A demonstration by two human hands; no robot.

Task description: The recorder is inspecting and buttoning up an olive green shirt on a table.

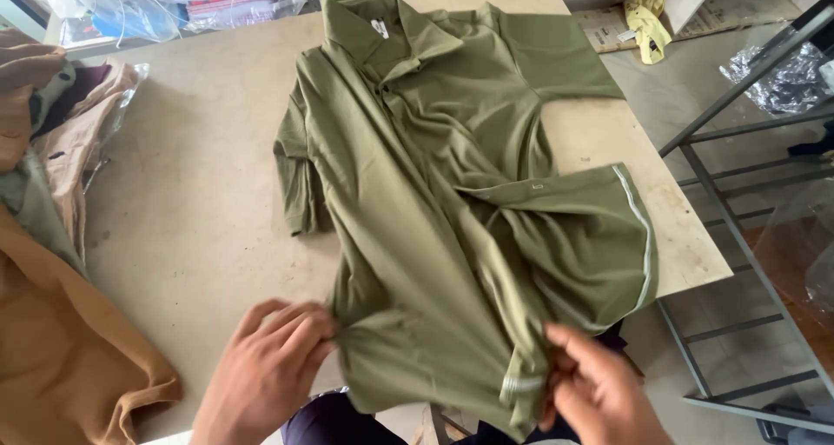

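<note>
An olive green collared shirt (434,184) lies spread on a beige table (191,202), collar toward the far edge, one side folded over near the hem. My left hand (265,371) pinches the shirt's lower left hem at the near edge of the table. My right hand (599,388) grips the lower right hem, where a pale strip of trim shows. The hem bunches between both hands.
A brown garment (61,341) and a pile of other clothes (52,106) lie at the table's left. Plastic-wrapped packs (174,2) sit at the back. A grey metal rack (747,202) stands to the right. A yellow cloth (647,23) lies on cardboard beyond.
</note>
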